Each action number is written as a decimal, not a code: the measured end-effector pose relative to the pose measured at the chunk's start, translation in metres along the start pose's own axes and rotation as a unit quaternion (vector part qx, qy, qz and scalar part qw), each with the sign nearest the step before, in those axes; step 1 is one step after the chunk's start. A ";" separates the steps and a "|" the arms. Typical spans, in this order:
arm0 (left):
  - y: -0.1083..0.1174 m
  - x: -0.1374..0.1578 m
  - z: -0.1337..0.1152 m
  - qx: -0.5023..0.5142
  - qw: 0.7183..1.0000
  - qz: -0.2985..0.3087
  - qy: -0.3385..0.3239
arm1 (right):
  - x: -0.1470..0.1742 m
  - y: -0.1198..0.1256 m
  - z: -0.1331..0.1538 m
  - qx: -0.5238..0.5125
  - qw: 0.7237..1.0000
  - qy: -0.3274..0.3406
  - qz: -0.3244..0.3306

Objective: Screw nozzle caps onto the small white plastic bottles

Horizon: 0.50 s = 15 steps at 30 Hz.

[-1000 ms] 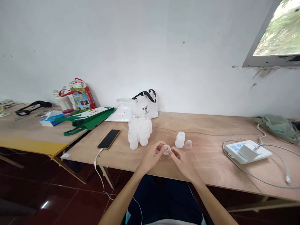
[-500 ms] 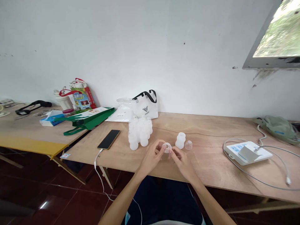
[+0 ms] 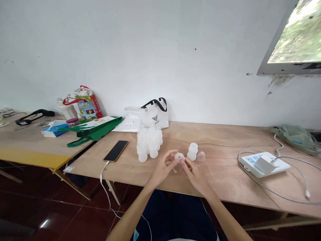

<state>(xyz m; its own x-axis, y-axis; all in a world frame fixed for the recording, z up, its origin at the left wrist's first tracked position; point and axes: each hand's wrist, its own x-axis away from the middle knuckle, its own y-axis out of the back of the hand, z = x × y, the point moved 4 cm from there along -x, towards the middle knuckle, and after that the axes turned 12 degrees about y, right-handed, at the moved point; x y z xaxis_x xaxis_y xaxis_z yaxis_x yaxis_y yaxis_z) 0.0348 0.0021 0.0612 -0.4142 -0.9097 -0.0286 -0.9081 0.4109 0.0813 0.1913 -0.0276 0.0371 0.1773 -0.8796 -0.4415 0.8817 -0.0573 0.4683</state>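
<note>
Between both hands, over the front part of the wooden table, is a small translucent white ring-shaped cap [image 3: 179,156]. My left hand [image 3: 166,164] pinches its left side with thumb and fingers. From the right, the fingertips of my right hand [image 3: 192,168] grip its lower edge. Just beyond my right hand stands a white, waisted bottle [image 3: 193,151], upright and with no lid on it. Beside that bottle a clear dome cover [image 3: 201,156] rests on the table. To the left of my hands, several similar white bottles [image 3: 149,142] stand in a tight cluster.
A phone [image 3: 116,151] on a white cable lies at the left. Behind the bottles are a white bag [image 3: 156,117] and a plastic packet [image 3: 127,124]. A white power strip [image 3: 264,163] with looping cables occupies the right. A green bag [image 3: 97,130] bridges toward the left table.
The ring-shaped cap has been tipped in my fingers, so its side now faces me more than its opening. Both hands stay in nearly the same place. The camera view shifted slightly.
</note>
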 end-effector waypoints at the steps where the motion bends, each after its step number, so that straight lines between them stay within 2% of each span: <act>1: 0.000 -0.001 0.001 -0.001 1.000 0.002 -0.004 | 0.000 -0.001 -0.003 0.034 0.999 0.008 0.006; 7: 0.000 -0.001 0.000 -0.008 0.999 0.028 -0.015 | 0.002 -0.006 -0.011 0.109 0.993 0.025 0.032; 11: 0.002 -0.002 0.001 0.025 0.999 0.007 -0.023 | 0.001 0.002 -0.002 0.126 0.991 0.032 0.034; 13: 0.006 -0.003 0.000 0.057 0.998 -0.018 -0.031 | 0.000 0.012 0.000 0.138 0.990 0.032 0.009; 15: 0.010 -0.003 -0.001 0.091 0.995 -0.039 -0.029 | -0.001 0.027 -0.002 0.148 0.987 0.030 -0.054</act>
<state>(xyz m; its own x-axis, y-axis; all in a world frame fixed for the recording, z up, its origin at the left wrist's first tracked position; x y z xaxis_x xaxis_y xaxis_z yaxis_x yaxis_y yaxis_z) 0.0271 0.0090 0.0628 -0.3410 -0.9361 -0.0866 -0.9313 0.3489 -0.1043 0.2162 -0.0276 0.0486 0.1233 -0.8314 -0.5417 0.7317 -0.2926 0.6156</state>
